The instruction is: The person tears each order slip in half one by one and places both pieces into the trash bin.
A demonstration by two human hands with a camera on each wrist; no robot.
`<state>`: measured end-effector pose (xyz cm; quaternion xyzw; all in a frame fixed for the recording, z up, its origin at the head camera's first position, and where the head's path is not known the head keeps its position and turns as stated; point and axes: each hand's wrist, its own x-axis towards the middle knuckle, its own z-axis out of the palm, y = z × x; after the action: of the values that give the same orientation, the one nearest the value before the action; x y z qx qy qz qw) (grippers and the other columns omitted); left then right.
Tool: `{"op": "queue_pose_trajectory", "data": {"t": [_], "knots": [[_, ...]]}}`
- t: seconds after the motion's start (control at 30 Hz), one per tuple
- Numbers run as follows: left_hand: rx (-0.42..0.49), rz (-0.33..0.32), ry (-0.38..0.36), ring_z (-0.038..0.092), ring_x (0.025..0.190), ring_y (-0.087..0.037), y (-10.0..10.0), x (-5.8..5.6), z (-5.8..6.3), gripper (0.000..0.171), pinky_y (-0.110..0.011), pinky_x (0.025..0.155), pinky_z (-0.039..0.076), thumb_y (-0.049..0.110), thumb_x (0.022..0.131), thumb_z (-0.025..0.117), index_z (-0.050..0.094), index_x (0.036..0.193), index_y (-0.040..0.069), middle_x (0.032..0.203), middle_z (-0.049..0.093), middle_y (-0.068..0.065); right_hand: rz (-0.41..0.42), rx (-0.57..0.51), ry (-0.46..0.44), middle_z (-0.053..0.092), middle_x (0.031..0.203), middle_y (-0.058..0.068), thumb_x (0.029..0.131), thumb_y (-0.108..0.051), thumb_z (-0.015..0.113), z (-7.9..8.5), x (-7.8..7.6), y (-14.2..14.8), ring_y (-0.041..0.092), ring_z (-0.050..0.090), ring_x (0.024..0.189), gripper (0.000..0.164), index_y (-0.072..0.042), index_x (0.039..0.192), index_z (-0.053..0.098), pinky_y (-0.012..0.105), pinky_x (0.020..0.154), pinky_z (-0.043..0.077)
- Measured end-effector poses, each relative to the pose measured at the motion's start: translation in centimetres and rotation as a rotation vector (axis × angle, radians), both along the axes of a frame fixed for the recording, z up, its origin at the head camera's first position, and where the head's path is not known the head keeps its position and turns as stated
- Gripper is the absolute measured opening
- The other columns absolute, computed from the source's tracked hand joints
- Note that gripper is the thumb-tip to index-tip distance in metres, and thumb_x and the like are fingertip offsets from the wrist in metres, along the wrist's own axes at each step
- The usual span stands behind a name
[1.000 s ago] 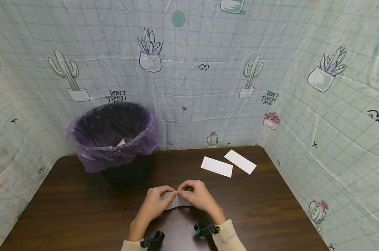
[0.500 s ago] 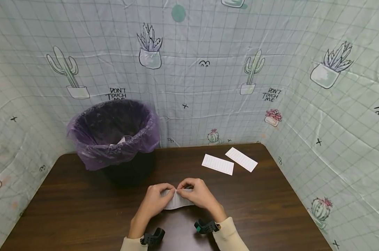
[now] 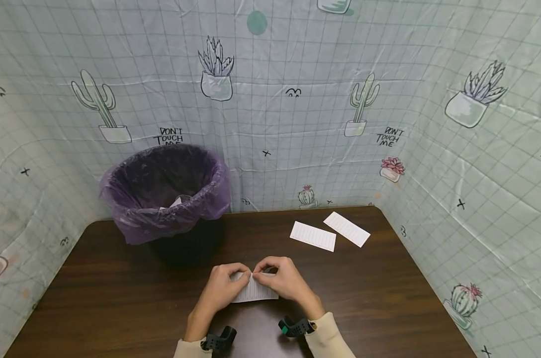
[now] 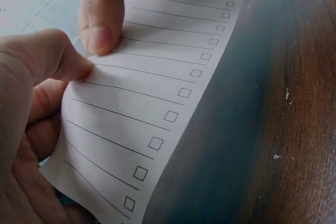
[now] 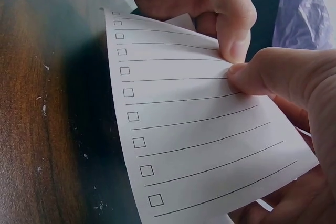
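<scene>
Jointly | lined paper [image 3: 255,292] | far edge pinched by left hand [image 3: 222,286], right hand [image 3: 286,280]

"DON'T TOUCH ME" noted twice on the gridded backdrop [image 3: 270,122]: upper-left inscription [image 3: 170,136], bottom partly covered; upper-right inscription [image 3: 389,137], complete.

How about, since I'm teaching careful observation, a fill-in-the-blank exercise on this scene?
1. The left hand and right hand pinch paper printed with small boxes and ruled ____.
2. The dark bin has a ____ plastic bag.
3. Beyond the hands, exactly ____ loose slips lie on the table.

Missing words: lines; purple; two.
</scene>
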<state>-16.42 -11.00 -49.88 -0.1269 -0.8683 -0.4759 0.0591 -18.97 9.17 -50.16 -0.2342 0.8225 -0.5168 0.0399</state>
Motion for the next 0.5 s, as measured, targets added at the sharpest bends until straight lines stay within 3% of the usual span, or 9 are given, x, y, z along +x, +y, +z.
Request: {"op": "queue_pose_trajectory", "data": {"t": [0.27, 0.37, 0.5], "knots": [[-0.013, -0.016, -0.064, 0.071, 0.092, -0.012, -0.03, -0.19, 0.01, 0.014, -0.03, 0.086, 0.056, 0.014, 0.097, 0.068, 0.079, 0.09, 0.02, 0.093, 0.077, 0.006, 0.003, 0.019, -0.007, 0.076, 0.092, -0.003, 0.093, -0.017, 0.076, 0.38, 0.06, 0.2, 0.007, 0.065, 0.083, 0.005, -0.018, 0.09, 0.079, 0.027, 0.078, 0.055], [0.015, 0.006, -0.056, 0.071, 0.09, -0.012, -0.27, -0.23, 0.07, 0.012, -0.03, 0.085, 0.055, 0.015, 0.098, 0.069, 0.079, 0.092, 0.02, 0.093, 0.077, 0.007, -0.016, 0.038, 0.015, 0.077, 0.097, -0.003, 0.095, -0.02, 0.074, 0.47, -0.08, 0.39, 0.005, 0.064, 0.084, 0.005, -0.019, 0.095, 0.079, 0.025, 0.077, 0.053], [0.037, 0.037, -0.039, 0.07, 0.088, -0.012, -0.81, -0.25, 0.14, 0.008, -0.031, 0.083, 0.056, 0.016, 0.096, 0.072, 0.079, 0.094, 0.02, 0.093, 0.077, 0.006, -0.068, 0.056, 0.048, 0.077, 0.095, -0.003, 0.097, -0.021, 0.073, 0.46, -0.32, 0.69, 0.004, 0.055, 0.071, 0.008, -0.018, 0.099, 0.079, 0.021, 0.065, 0.047]]}}
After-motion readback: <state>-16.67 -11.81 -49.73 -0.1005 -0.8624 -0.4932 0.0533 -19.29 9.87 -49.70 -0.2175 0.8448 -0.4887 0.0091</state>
